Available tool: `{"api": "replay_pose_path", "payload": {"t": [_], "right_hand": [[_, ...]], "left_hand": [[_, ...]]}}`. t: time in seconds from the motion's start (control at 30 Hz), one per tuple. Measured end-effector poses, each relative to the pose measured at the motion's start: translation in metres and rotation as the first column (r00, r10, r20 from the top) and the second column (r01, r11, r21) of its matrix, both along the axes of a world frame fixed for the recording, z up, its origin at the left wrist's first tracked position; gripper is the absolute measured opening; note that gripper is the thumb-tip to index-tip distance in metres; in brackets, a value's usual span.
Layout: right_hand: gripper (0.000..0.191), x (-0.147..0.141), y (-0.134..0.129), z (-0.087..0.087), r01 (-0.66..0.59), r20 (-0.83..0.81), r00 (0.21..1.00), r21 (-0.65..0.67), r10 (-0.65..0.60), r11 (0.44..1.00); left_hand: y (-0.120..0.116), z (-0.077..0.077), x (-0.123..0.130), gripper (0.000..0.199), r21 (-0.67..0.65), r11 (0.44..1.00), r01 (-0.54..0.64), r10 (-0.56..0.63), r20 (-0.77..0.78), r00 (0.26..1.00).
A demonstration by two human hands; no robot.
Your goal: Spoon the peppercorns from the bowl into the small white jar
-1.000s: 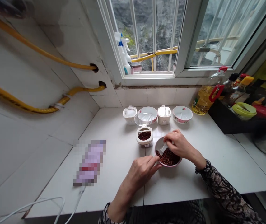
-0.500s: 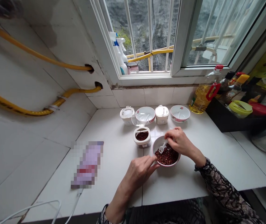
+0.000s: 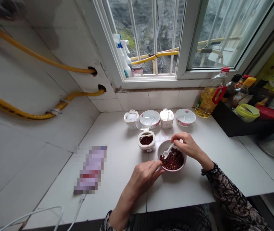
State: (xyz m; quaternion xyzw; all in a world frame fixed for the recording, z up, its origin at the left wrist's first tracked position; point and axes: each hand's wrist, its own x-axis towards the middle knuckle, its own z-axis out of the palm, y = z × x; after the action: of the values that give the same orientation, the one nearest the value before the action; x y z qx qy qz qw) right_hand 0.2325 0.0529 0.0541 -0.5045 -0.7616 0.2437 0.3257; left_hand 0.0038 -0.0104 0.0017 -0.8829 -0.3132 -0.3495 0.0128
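Note:
My right hand (image 3: 186,145) pinches the handle of a small white spoon (image 3: 166,153) over a bowl (image 3: 159,148) with a pink rim. The spoon's head rests at the left part of dark red grains (image 3: 174,160), which look like Sichuan peppercorns. Thumb and fingers of my left hand (image 3: 145,175) grip the bowl's lower left rim. Just left of the bowl stands a small seasoning jar (image 3: 146,148), its clear lid (image 3: 146,124) raised, with similar dark red grains inside.
Behind stand two white seasoning jars (image 3: 131,119) and two flowered bowls (image 3: 185,117). An oil bottle (image 3: 205,102) and a black rack (image 3: 230,123) of condiments are at the right. A blurred purple item (image 3: 91,170) with a white cable (image 3: 78,210) lies left.
My right hand has shifted slightly, and more of the spoon's handle shows. The spoon's head has moved a little left and down in the bowl. My left hand stays on the rim.

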Motion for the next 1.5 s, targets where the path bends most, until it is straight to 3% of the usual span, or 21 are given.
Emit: {"api": "replay_pose_path", "payload": {"t": [0.2, 0.43, 0.5, 0.6, 0.73, 0.8, 0.87, 1.0, 1.13, 1.27, 1.5], "right_hand": [[0.021, -0.002, -0.001, 0.000, 0.002, -0.080, 0.997, -0.071, -0.008, 0.997], [0.017, -0.006, 0.004, 0.006, 0.060, -0.323, 0.940, -0.164, -0.111, 0.985], [0.017, -0.013, 0.004, 0.009, 0.073, -0.369, 0.924, -0.087, -0.100, 0.994], [0.017, -0.028, 0.001, 0.011, 0.094, -0.349, 0.936, 0.151, -0.036, 0.984], [0.019, -0.043, -0.003, 0.004, -0.010, -0.076, 0.995, 0.518, 0.057, 0.856], [0.023, -0.045, -0.004, 0.002, -0.083, 0.039, 0.996, 0.606, 0.074, 0.791], [0.022, -0.041, -0.005, 0.004, -0.077, 0.052, 0.997, 0.634, 0.057, 0.769], [0.018, -0.019, -0.003, 0.015, -0.011, 0.021, 1.000, 0.588, -0.001, 0.809], [0.019, 0.006, 0.000, 0.016, -0.169, 0.271, 0.960, 0.378, 0.065, 0.910], [0.022, 0.014, 0.001, 0.010, -0.190, 0.436, 0.896, 0.206, 0.084, 0.960], [0.025, 0.009, -0.003, 0.008, -0.197, 0.294, 0.940, 0.058, 0.172, 0.979]], "left_hand": [[0.000, -0.001, 0.000, 0.028, -0.002, 1.000, -0.004, 0.004, -0.005, 1.000], [0.001, -0.001, 0.001, 0.029, 0.019, 1.000, -0.006, 0.006, 0.005, 1.000], [0.001, -0.001, 0.001, 0.029, 0.018, 1.000, -0.009, 0.009, 0.007, 1.000], [0.000, -0.002, 0.001, 0.029, 0.015, 1.000, -0.012, 0.012, 0.002, 1.000], [0.000, -0.002, 0.001, 0.030, 0.024, 0.999, -0.027, 0.028, -0.008, 1.000], [0.001, -0.002, 0.001, 0.031, 0.029, 0.999, -0.030, 0.031, -0.011, 0.999], [0.001, -0.001, 0.002, 0.031, 0.032, 0.999, -0.030, 0.030, -0.009, 0.999], [0.001, 0.000, 0.002, 0.030, 0.032, 0.999, -0.027, 0.027, -0.004, 1.000], [0.000, -0.001, 0.001, 0.029, 0.016, 1.000, -0.017, 0.017, -0.006, 1.000], [0.000, -0.002, 0.001, 0.029, 0.004, 1.000, -0.011, 0.011, 0.002, 1.000], [-0.001, 0.000, 0.000, 0.030, -0.023, 1.000, -0.012, 0.012, -0.013, 1.000]]}}
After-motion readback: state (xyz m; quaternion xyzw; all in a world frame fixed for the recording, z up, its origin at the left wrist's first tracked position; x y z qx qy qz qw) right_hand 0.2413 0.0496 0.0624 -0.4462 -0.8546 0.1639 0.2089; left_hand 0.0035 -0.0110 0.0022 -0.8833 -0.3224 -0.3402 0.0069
